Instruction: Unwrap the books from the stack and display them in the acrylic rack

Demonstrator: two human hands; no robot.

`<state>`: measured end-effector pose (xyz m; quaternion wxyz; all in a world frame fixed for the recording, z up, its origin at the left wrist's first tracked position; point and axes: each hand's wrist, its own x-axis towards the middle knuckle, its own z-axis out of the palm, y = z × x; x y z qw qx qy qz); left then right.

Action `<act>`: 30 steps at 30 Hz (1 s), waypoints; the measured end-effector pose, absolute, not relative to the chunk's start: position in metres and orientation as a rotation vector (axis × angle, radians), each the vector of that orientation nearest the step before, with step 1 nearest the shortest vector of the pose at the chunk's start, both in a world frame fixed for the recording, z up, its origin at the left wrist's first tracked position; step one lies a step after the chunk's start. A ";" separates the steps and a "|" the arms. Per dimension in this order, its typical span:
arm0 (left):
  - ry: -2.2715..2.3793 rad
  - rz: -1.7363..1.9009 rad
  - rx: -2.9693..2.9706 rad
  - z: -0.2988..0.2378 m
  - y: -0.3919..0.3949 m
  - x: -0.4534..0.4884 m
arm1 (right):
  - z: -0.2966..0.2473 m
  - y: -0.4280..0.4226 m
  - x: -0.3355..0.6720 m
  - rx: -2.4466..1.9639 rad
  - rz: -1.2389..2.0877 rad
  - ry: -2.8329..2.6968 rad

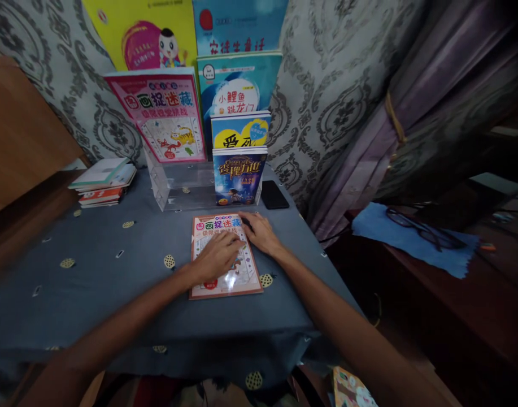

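A picture book (250,277) with an orange-brown border and colourful Chinese title lies closed and flat on the table. My left hand (218,257) rests across the middle of its cover, fingers stretched toward the right edge. At the book's upper right corner, my right hand (259,233) touches the edge, with its fingers apart. Neither hand appears to lift the book. Part of the cover's picture is hidden under my left hand.
Behind the book, a clear acrylic stand (186,195) holds several upright books, including a pink one (157,118) and a blue one (237,181). A black phone (274,195) lies beside it. Stacked books (104,183) sit left. Glasses (423,229) lie on a blue cloth (373,223) at right.
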<state>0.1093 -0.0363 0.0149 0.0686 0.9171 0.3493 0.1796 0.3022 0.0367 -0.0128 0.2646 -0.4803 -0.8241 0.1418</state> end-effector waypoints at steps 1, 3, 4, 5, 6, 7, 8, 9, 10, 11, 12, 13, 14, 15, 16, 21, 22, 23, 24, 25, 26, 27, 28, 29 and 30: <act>1.148 0.551 2.754 0.013 -0.027 0.109 | -0.013 0.037 0.302 -1.296 0.385 -2.218; 1.282 0.545 2.740 0.010 -0.011 0.109 | -0.014 0.037 0.302 -1.295 0.389 -2.209; 1.318 0.533 2.740 0.009 -0.004 0.109 | -0.014 0.036 0.302 -1.296 0.391 -2.213; 1.338 0.521 2.745 0.008 0.001 0.110 | -0.013 0.036 0.302 -1.300 0.389 -2.219; 1.349 0.509 2.752 0.008 0.006 0.110 | -0.013 0.035 0.302 -1.306 0.385 -2.226; 1.354 0.500 2.761 0.008 0.009 0.111 | -0.012 0.034 0.301 -1.314 0.378 -2.232; 1.360 0.493 2.770 0.008 0.011 0.110 | -0.011 0.033 0.301 -1.318 0.370 -2.236; 1.375 0.489 2.775 0.008 0.013 0.109 | -0.010 0.032 0.300 -1.321 0.364 -2.241; 1.404 0.488 2.772 0.008 0.014 0.107 | -0.010 0.032 0.300 -1.325 0.362 -2.245; 1.443 0.485 2.764 0.008 0.015 0.103 | -0.009 0.031 0.300 -1.328 0.363 -2.249; 1.486 0.483 2.748 0.008 0.016 0.097 | -0.009 0.031 0.300 -1.328 0.365 -2.253; 1.528 0.480 2.726 0.008 0.017 0.089 | -0.008 0.031 0.300 -1.328 0.366 -2.255; 1.568 0.480 2.699 0.008 0.018 0.079 | -0.008 0.031 0.300 -1.331 0.367 -2.256; 1.597 0.487 2.672 0.007 0.019 0.068 | -0.008 0.031 0.300 -1.336 0.365 -2.257; 1.624 0.504 2.638 0.006 0.021 0.056 | -0.007 0.031 0.300 -1.343 0.362 -2.258; 1.603 0.759 2.435 -0.006 0.030 0.002 | -0.006 0.031 0.300 -1.352 0.321 -2.291; 1.560 0.804 2.410 -0.009 0.031 -0.004 | -0.005 0.031 0.300 -1.348 0.310 -2.303; 1.528 0.838 2.388 -0.011 0.032 -0.007 | -0.005 0.030 0.299 -1.344 0.295 -2.317; 1.510 0.859 2.371 -0.013 0.033 -0.009 | -0.004 0.030 0.298 -1.341 0.272 -2.332; 1.502 0.869 2.360 -0.014 0.034 -0.009 | -0.002 0.029 0.297 -1.333 0.234 -2.350; 1.504 0.872 2.355 -0.015 0.034 -0.009 | 0.000 0.027 0.294 -1.315 0.181 -2.371; 1.512 0.872 2.354 -0.015 0.034 -0.008 | 0.002 0.025 0.290 -1.285 0.122 -2.396; 1.526 0.871 2.356 -0.015 0.034 -0.007 | 0.005 0.023 0.285 -1.242 0.069 -2.426; 1.538 0.868 2.363 -0.015 0.033 -0.006 | 0.008 0.020 0.278 -1.186 0.037 -2.465; 1.543 0.864 2.374 -0.014 0.033 -0.005 | 0.011 0.017 0.270 -1.120 0.029 -2.510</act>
